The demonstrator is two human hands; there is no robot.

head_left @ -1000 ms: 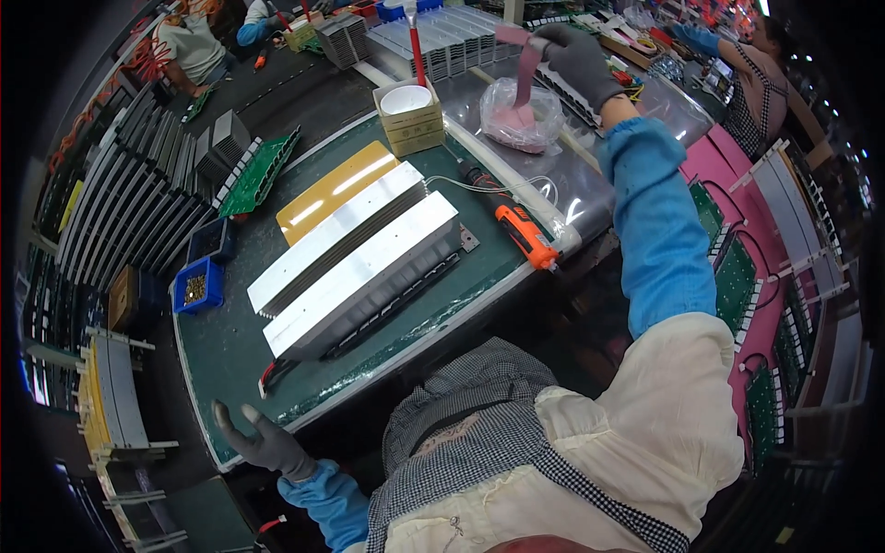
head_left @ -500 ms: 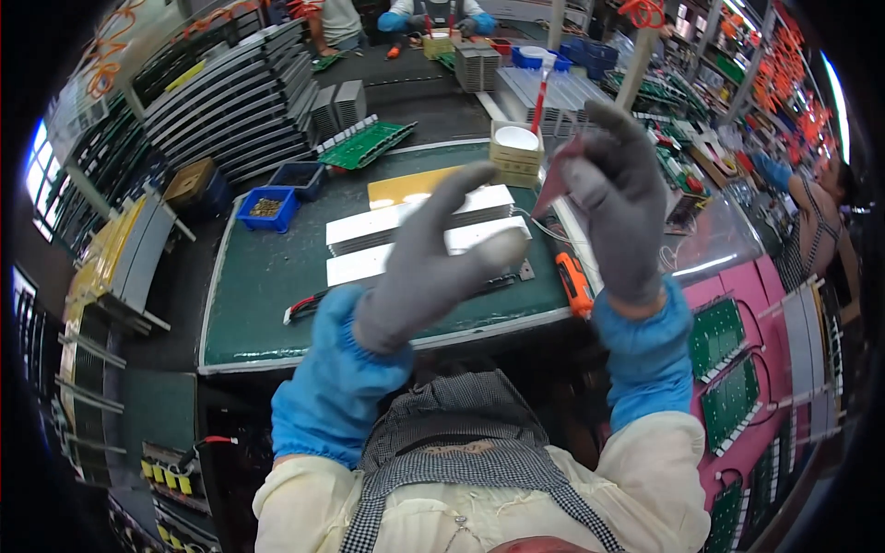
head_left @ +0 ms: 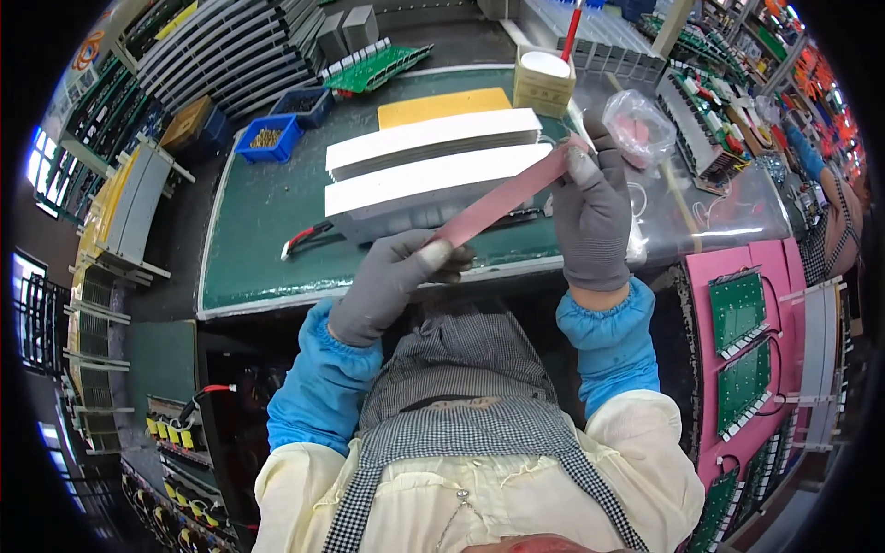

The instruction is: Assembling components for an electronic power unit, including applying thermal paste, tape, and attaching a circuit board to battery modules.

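A flat, dull-pink strip (head_left: 502,195) is stretched slantwise between my two gloved hands, over the front of the green-topped table. My left hand (head_left: 389,281) pinches its lower end between thumb and fingers. The upper end is gripped by my right hand (head_left: 592,217), thumb pressed on top. Behind the strip lie two long stacks of thin pieces with white top faces, a nearer stack (head_left: 406,189) and a farther stack (head_left: 424,145). The strip crosses in front of the nearer stack's right end.
Beyond the stacks lies a yellow board (head_left: 444,106). A small box (head_left: 544,92) with a white round dish stands at the back right, beside a clear plastic bag (head_left: 638,129). A blue bin (head_left: 269,138) of small parts sits far left. A red-black cable (head_left: 304,238) lies near the left stack end.
My left hand, raised and free before, has come down and taken the strip's lower end. The strip, bunched at my right hand earlier, is now drawn out straight. The view has tilted downward.
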